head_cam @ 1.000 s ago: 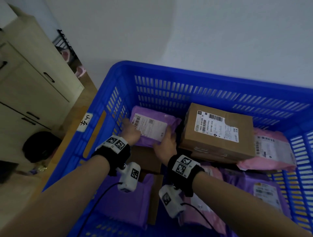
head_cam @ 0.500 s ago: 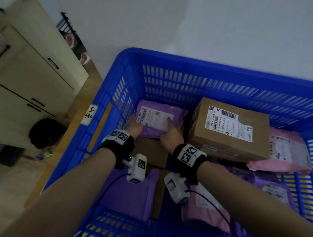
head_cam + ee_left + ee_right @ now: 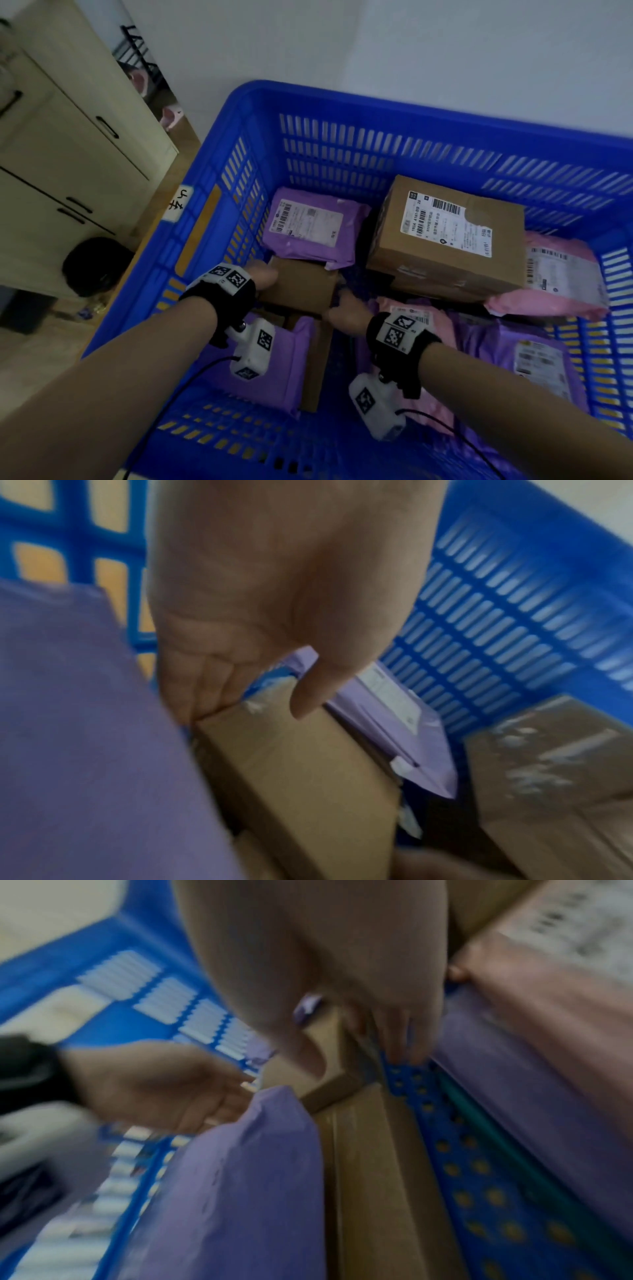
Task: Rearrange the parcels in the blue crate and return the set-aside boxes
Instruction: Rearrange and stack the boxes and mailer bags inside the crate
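A small brown cardboard box (image 3: pixel 298 287) sits in the blue crate (image 3: pixel 342 99) in front of a labelled purple parcel (image 3: pixel 308 229) in the back left corner. My left hand (image 3: pixel 265 277) grips the box's left side, thumb over the top edge (image 3: pixel 253 702). My right hand (image 3: pixel 344 303) grips its right corner, thumb on top and fingers down the side (image 3: pixel 356 1047). A large labelled cardboard box (image 3: pixel 445 240) lies to the right, on a pink parcel (image 3: pixel 555 281).
A purple parcel (image 3: pixel 274 370) and a flat cardboard piece (image 3: pixel 313 370) lie under my left wrist. More purple and pink parcels (image 3: pixel 527 359) fill the near right. A cream cabinet (image 3: pixel 68 154) and a black object (image 3: pixel 96 267) stand left of the crate.
Both hands let go of the purple parcel, which now lies flat in the back left corner. They drew back toward me and took hold of the small brown box.
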A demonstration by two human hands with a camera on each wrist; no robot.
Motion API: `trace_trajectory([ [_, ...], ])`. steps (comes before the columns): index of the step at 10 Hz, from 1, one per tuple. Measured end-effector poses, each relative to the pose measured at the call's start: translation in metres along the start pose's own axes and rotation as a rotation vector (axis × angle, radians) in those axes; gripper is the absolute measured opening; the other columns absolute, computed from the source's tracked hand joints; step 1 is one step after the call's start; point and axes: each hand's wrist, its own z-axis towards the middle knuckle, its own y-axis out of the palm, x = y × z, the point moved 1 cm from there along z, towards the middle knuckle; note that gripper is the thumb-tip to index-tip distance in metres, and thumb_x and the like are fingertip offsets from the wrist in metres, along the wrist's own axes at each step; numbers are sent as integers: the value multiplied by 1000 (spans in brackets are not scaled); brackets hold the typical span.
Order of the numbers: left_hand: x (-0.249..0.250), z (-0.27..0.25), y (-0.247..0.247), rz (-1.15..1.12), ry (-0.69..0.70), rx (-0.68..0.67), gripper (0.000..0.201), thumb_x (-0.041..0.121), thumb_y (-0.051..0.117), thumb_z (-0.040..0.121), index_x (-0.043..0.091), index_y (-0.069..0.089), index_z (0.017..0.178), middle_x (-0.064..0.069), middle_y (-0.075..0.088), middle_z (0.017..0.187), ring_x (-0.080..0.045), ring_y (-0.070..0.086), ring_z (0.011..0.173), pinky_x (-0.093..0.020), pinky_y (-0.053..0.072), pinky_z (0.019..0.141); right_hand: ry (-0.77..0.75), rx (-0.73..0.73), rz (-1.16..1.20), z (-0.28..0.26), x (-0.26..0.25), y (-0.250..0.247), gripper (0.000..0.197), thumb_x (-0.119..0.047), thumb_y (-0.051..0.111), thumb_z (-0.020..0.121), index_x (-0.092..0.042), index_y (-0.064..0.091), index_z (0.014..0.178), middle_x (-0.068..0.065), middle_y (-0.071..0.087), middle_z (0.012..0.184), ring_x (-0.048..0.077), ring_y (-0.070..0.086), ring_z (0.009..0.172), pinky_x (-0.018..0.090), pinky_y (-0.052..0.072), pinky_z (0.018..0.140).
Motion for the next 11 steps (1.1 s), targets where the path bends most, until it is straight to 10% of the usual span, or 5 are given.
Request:
trace_trajectory([
  [2, 1, -20, -7, 168, 27, -60, 40, 8, 42, 97, -13, 45, 130, -27, 49, 137, -38, 50, 125, -41, 43, 103, -29, -120, 119, -8, -3, -11, 25, 6, 49, 89, -4, 56, 110, -1, 55, 82, 10, 52, 72, 1, 35, 40],
  [3, 4, -33, -17, 14, 19, 13, 38, 9, 46, 94, -10, 51, 127, -28, 53, 132, -40, 52, 122, -42, 46, 101, 47, -129, 106, -6, -3, -19, 21, 10, 49, 83, -9, 52, 75, 1, 47, 69, 11, 47, 61, 10, 36, 39],
  [5, 17, -66, -28, 100, 62, -43, 36, 13, 45, 93, -13, 54, 116, -29, 65, 103, -42, 67, 98, -31, 51, 48, 30, -145, 198, -17, 1, -36, 59, 4, 65, 78, -3, 46, 134, 10, 56, 122, 23, 57, 108, 27, 50, 73],
  [8, 18, -100, -47, -3, 230, 81, 49, 46, 40, 95, 7, 48, 67, -17, 54, 74, -27, 55, 67, -32, 41, 61, -44, -143, 181, -58, -6, -48, 15, -8, 66, 85, -10, 64, 99, 3, 61, 82, 6, 56, 73, 16, 45, 62],
  [11, 29, -119, -57, -491, 332, -9, 63, 56, 41, 92, 10, 42, 135, -13, 50, 125, -34, 52, 108, -38, 48, 75, -174, -26, 294, -100, -28, -75, 20, -1, 71, 79, -2, 68, 98, 3, 66, 87, 9, 61, 78, 13, 52, 66],
])
